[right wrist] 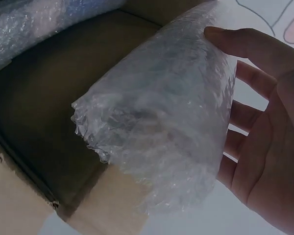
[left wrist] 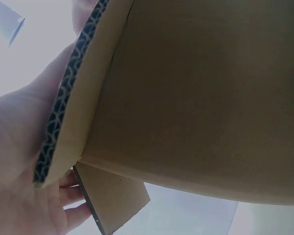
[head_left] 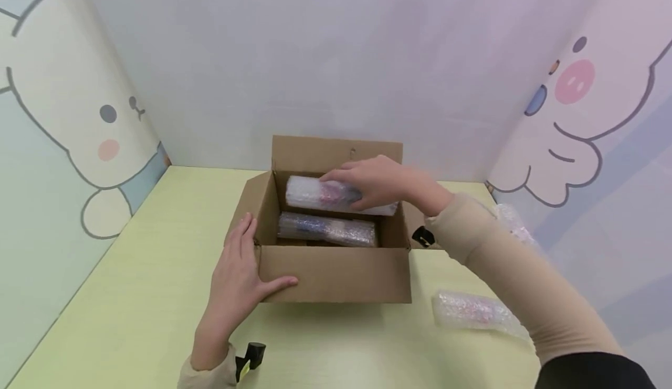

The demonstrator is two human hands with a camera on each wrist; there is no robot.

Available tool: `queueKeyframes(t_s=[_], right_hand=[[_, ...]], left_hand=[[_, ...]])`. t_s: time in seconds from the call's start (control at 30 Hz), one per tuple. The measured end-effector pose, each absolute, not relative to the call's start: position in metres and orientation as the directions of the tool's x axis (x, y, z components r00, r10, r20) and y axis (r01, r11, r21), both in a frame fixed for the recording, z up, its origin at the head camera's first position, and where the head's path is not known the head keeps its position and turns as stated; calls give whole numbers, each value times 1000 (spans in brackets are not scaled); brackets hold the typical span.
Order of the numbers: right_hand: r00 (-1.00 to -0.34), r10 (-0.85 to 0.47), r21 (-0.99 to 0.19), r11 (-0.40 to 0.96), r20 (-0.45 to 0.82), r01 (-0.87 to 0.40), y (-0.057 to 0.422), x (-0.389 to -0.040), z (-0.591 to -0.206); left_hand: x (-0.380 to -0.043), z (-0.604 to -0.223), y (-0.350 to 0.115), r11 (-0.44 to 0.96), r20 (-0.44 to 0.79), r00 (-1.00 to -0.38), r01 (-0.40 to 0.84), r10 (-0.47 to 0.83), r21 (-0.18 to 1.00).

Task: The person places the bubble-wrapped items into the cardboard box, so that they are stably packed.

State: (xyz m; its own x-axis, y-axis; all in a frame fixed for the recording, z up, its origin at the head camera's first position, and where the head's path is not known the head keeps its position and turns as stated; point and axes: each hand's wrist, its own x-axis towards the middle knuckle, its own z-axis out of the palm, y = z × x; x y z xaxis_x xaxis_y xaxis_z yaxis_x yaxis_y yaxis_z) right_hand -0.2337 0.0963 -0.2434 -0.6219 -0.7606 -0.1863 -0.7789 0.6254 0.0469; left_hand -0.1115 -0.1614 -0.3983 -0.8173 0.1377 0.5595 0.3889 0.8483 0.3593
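An open cardboard box (head_left: 336, 275) stands on the table with its flaps folded outward. My right hand (head_left: 380, 179) grips a bubble-wrapped roll (head_left: 304, 192) over the back part of the box. In the right wrist view, the thumb and fingers curve around this roll (right wrist: 161, 107), which is held at a slant. A second bubble-wrapped roll (head_left: 352, 231) lies inside the box, nearer the front. My left hand (head_left: 238, 272) rests at the box's front left corner, thumb on the front flap and fingers along the left flap. Its fingers are partly hidden by cardboard in the left wrist view.
Another bubble-wrapped roll (head_left: 472, 310) lies on the pale yellow table (head_left: 152, 313) to the right of the box. More bubble wrap (head_left: 511, 220) shows behind the right forearm. Walls with cartoon animals enclose the table at the back and sides.
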Motion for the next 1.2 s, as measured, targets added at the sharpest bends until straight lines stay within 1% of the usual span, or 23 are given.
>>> queueKeyframes(t_s=[0.1,0.37,0.57,0.77,0.93,1.1,1.2], right_hand=[[-602,-759,59,609,-247,-791,84,-240,-251],[-565,-726,16,609,-391,-793,65,-257,-269],[-536,-676,5,619,-506,-785,54,-267,-282],[-481,-638,-70,642,-601,-764,44,-271,-299],[-433,-621,-148,666,-653,-731,41,-272,-314],[-401,-616,-167,660,-678,-732,38,-272,-330],[-371,-616,-185,651,-695,-736,37,-271,-340]], left_hand=[[-112,-399,-161,850,563,-814,391,140,354],[-112,-399,-157,846,553,-820,396,151,357],[-110,-398,-154,845,579,-799,417,165,335],[-110,-397,-153,845,578,-799,417,165,335],[-110,-397,-153,843,572,-803,416,166,340],[-111,-398,-153,847,571,-804,412,165,335],[-111,-398,-153,848,574,-803,411,163,334]])
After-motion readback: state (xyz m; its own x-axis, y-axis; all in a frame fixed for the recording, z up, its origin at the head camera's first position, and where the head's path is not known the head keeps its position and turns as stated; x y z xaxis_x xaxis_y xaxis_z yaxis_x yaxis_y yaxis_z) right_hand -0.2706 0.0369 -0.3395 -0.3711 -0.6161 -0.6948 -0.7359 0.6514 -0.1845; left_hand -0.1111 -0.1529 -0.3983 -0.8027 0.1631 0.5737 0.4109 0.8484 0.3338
